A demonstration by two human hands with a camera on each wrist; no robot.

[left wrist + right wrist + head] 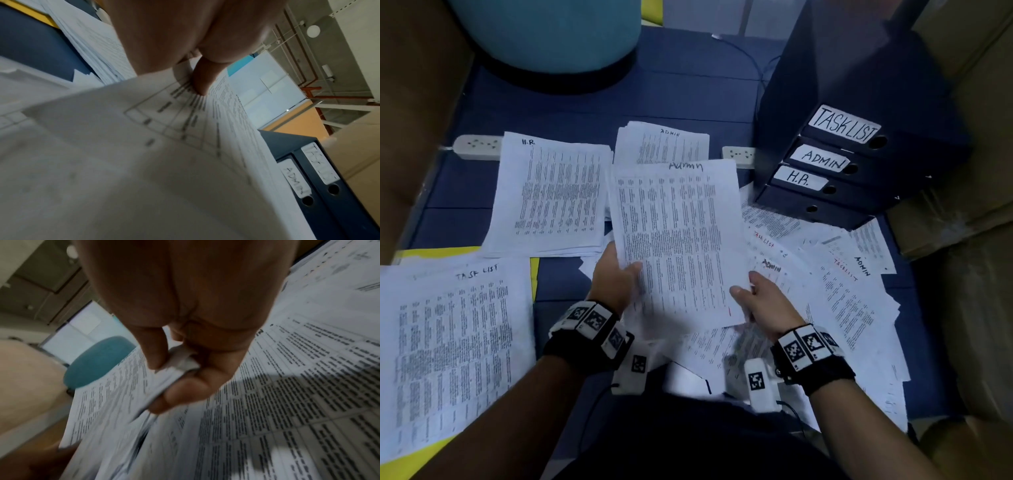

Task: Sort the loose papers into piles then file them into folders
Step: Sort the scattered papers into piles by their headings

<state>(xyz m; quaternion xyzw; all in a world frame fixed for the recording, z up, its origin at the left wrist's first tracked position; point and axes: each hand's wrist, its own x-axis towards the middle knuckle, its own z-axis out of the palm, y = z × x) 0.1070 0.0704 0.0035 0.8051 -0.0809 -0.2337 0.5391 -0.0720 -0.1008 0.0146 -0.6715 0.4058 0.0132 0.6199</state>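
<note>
A printed sheet headed "Admin" (674, 236) is held up over the blue floor by both hands. My left hand (616, 274) grips its lower left edge, thumb on top (200, 78). My right hand (753, 298) pinches its lower right corner (180, 365). Behind lie an "H.R." pile (551, 195) and an "ADMIN" pile (664, 144). A "TASK LIST" pile (448, 339) lies at the left. Unsorted papers (835, 291) are spread at the right. Dark folders labelled TASKLIST (846, 128), ADMIN (822, 160) and H.R. (799, 178) are stacked at the back right.
Two white power strips (477, 145) (738, 156) lie on the floor behind the piles. A teal round stool (551, 34) stands at the back. Cardboard boxes (976, 240) flank the right side, and a brown surface (410, 120) the left. A yellow sheet (431, 253) shows under the left pile.
</note>
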